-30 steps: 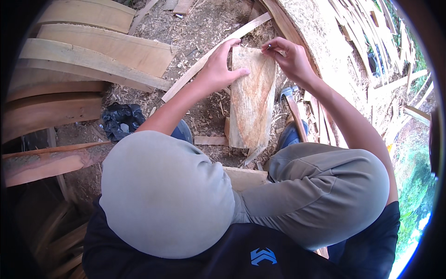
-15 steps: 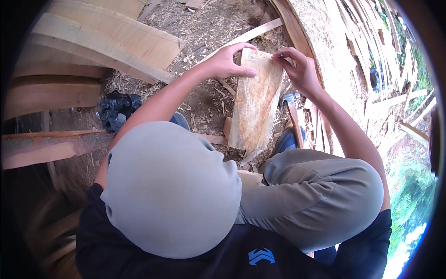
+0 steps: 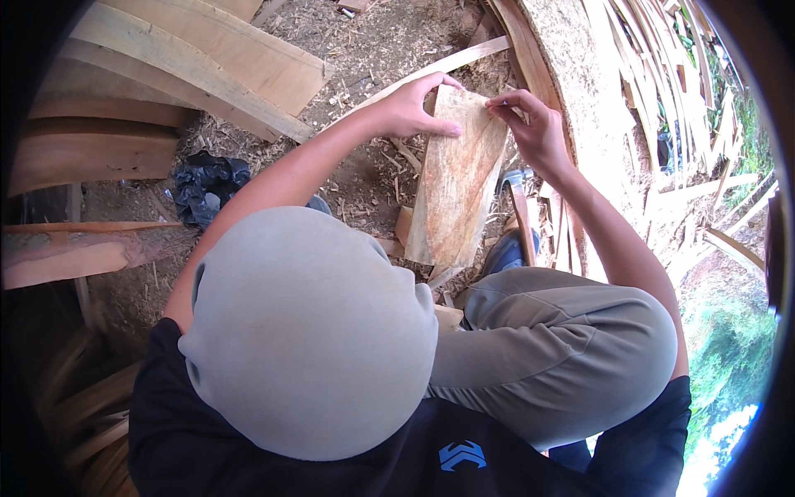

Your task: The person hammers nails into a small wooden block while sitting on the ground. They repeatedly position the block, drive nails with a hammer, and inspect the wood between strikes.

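Observation:
A short, rough wooden board (image 3: 460, 182) with orange-brown streaks stands out in front of my knees. Its far left edge is gripped by my left hand (image 3: 418, 109), the thumb lying on the face and the fingers reaching round the far end. At the far right corner, my right hand (image 3: 537, 128) is closed in a pinch; whatever sits between its fingertips is too small to make out. A hammer (image 3: 519, 207) with a wooden handle leans beside the board, close to my right shoe (image 3: 503, 255).
Large planks (image 3: 224, 58) are piled at the far left, near a crumpled black plastic bag (image 3: 207, 186). A long pale strip (image 3: 439, 68) lies beyond the board. To the right runs a big sawn slab (image 3: 600, 141), with thin wood strips (image 3: 662, 83) past it. Shavings litter the ground.
Both hands keep their hold at the board's far end. The view has shifted slightly; otherwise the board and hammer look much the same.

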`<state>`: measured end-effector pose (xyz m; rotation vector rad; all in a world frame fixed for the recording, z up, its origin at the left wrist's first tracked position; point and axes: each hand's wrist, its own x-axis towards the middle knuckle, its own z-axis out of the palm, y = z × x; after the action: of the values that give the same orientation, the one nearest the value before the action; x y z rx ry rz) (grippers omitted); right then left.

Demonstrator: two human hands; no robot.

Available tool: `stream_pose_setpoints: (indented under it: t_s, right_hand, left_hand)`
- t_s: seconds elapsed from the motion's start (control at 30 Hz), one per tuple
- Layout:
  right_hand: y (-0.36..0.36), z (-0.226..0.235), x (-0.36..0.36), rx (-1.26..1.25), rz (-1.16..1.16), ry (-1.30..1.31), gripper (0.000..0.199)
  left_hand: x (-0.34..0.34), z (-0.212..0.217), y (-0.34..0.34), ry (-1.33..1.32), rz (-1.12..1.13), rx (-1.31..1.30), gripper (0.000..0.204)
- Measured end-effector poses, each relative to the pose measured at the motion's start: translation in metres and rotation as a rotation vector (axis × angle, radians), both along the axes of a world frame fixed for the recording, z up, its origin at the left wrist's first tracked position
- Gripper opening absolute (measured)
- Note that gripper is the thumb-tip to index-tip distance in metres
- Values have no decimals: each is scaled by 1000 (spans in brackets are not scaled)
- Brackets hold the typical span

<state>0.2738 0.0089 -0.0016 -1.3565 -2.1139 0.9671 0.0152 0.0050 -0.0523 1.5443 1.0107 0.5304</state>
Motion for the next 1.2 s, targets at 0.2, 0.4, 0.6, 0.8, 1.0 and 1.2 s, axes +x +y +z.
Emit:
stream_pose_setpoints:
  t_s: [0.2, 0.4, 0.6, 0.8, 1.0, 1.2]
  right_hand:
    - [0, 2, -3, 48, 12, -2, 14]
    - [1, 2, -3, 37, 5, -16, 14]
    - [2, -1, -3, 18, 12, -22, 15]
    - [21, -14, 1, -392, -373, 325, 18]
    - [26, -27, 1, -714, -566, 363, 18]
    - [30, -9, -8, -682, -589, 432, 20]
  left_hand:
    - [-2, -3, 1, -12, -1, 13, 82]
    - [-2, -4, 1, 1, 0, 18, 85]
    - [-2, 0, 4, 12, -25, -61, 84]
    - [0, -6, -4, -90, 40, -4, 82]
    - [1, -4, -4, -64, 35, -20, 82]
    - [-1, -3, -4, -48, 41, -3, 82]
